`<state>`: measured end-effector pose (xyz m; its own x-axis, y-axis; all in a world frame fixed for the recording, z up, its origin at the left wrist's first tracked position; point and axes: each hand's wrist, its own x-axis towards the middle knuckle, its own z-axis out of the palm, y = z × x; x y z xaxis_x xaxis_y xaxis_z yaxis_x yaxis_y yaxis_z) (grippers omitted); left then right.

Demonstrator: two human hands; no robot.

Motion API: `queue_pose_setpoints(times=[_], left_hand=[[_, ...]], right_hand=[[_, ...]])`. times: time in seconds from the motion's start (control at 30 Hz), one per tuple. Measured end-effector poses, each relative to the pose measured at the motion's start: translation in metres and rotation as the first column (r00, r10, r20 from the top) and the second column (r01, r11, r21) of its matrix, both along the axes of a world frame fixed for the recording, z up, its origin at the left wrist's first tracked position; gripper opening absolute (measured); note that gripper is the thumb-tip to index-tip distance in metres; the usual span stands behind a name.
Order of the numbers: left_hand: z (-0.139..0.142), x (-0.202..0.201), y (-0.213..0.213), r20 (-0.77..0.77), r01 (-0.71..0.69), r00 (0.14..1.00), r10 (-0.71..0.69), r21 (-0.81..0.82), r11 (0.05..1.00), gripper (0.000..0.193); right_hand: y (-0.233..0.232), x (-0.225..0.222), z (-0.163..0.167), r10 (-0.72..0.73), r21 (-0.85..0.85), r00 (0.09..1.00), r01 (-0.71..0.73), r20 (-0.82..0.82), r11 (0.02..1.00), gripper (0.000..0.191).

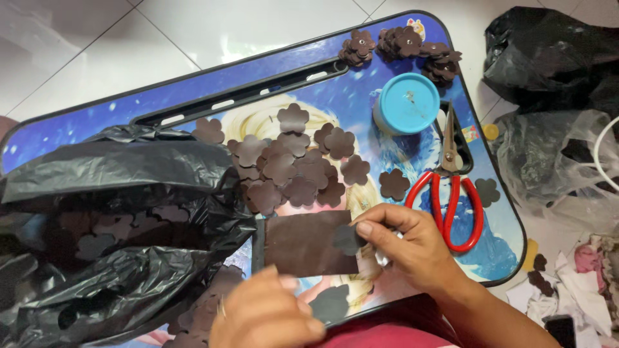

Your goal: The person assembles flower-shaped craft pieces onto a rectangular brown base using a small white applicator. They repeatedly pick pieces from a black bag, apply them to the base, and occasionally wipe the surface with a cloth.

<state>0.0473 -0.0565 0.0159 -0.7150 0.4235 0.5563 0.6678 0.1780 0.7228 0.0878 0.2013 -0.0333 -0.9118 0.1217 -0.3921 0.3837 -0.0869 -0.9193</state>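
Head view: dark brown rectangular sheet [308,243] sits low centre over the table [77,132], held from both sides. Right hand [412,248] is closed on the sheet's right edge, thumb on top, pinching there together with a small dark flower-shaped cutout [348,240]. Something small and shiny shows under the right fingers; can't tell what it is. Left hand [267,316] is at the sheet's lower edge, fingers curled; the grip itself is hidden from this angle, so can't tell if it is closed on the sheet. A ring shows on 1 left finger.

Just below the sheet, another dark flower cutout [330,303] lies near the left hand. Just above the sheet, a loose pile of brown flower cutouts [293,167] overlaps on the table, with a few singles apart to the right [394,184].

Left of the sheet, a black plastic bag [109,212] lies open on the table, more brown cutouts visible inside.

Right of the pile: red-handled scissors [451,187], blades shut, pointing away from the person. Above them, a round blue lid or tub [407,103]. Top edge of table: stacked brown flowers [406,48].

Off the table on the right: more plastic bags [554,96] and paper scraps [580,283] on the white tiled floor [225,26].
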Motion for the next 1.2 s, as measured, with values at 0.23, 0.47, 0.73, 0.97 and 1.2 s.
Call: queue_pose_setpoints(times=[0.23, 0.47, 0.73, 0.97, 1.2], left_hand=[[-0.027, 0.010, 0.022, 0.656, -0.106, 0.754, -0.029, 0.165, 0.981, 0.020], [-0.047, 0.007, 0.040, 0.942, -0.408, 0.187, -0.278, 0.332, 0.851, 0.023], [-0.030, -0.007, 0.042, 0.921, -0.369, 0.243, -0.304, 0.377, 0.850, 0.030], [0.018, -0.073, 0.038, 0.708, -0.286, 0.706, -0.014, 0.303, 0.909, 0.048], [0.026, -0.038, -0.015, 0.283, -0.387, 0.852, 0.440, -0.227, 0.894, 0.027]], right_hand=[[-0.012, 0.009, 0.005, -0.119, 0.004, 0.982, 0.121, -0.149, 0.993, 0.021], [-0.019, 0.004, 0.032, 0.569, 0.758, 0.554, 0.190, -0.608, 0.624, 0.038], [-0.028, -0.002, 0.032, 0.575, 0.765, 0.564, 0.169, -0.593, 0.622, 0.046], [-0.022, 0.002, 0.024, 0.537, 0.713, 0.536, 0.191, -0.652, 0.675, 0.040], [-0.026, -0.005, 0.027, 0.629, 0.785, 0.508, 0.174, -0.588, 0.594, 0.041]])
